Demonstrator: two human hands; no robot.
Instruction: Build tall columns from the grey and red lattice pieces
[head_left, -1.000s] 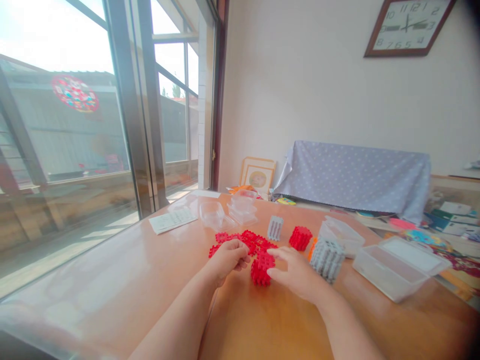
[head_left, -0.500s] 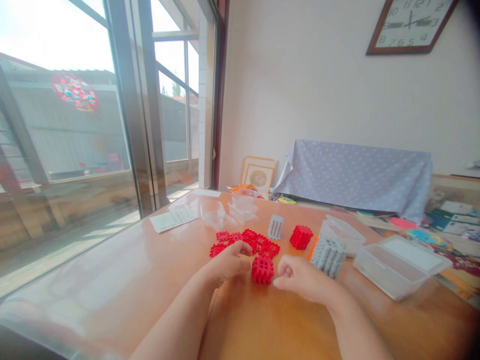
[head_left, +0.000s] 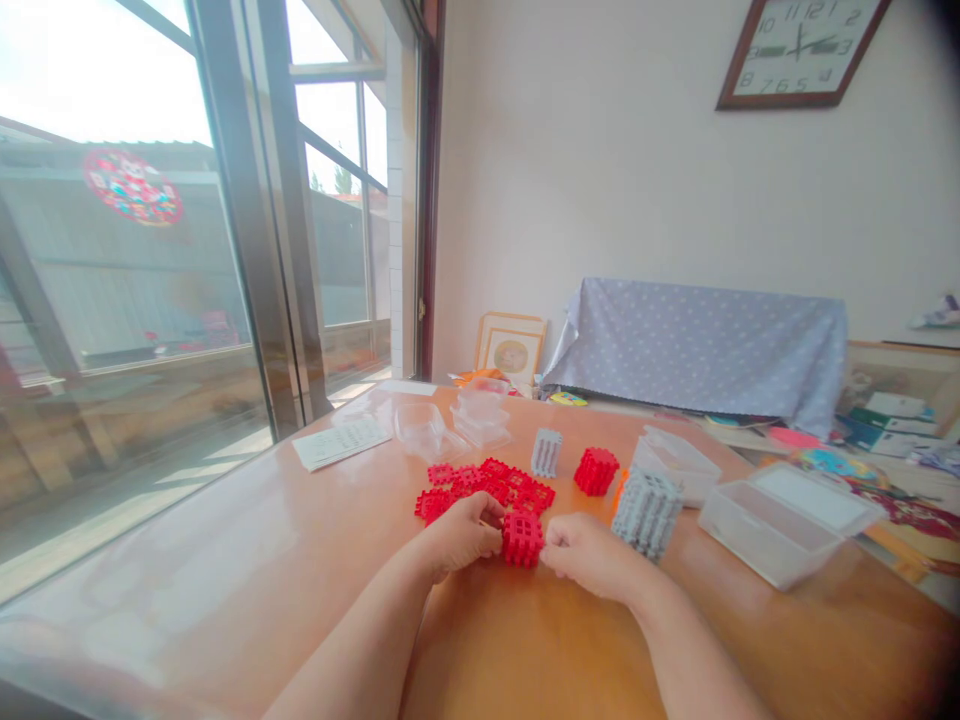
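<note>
A stack of red interlocking plastic tiles (head_left: 523,540) stands on the table between my two hands. My left hand (head_left: 469,535) presses the stack's left side with curled fingers and thumb. Against the right side rests my right hand (head_left: 581,548), its fingers folded in. Just beyond my left hand lies a spread of loose red tiles (head_left: 491,480), partly hidden by that hand. To the right stand another red stack (head_left: 597,471), a small grey stack (head_left: 547,453) and a larger grey stack (head_left: 648,512), with a bit of orange behind it.
Two clear plastic boxes (head_left: 780,530) (head_left: 679,462) sit on the right of the wooden table (head_left: 517,660). Clear packaging (head_left: 427,430) and a printed sheet (head_left: 343,442) lie at the far left. A dotted cloth (head_left: 705,340) covers something behind the table.
Both hands have closed in on the near red stack, the right moving left to its side and the left touching the other side. The camera view has shifted slightly.
</note>
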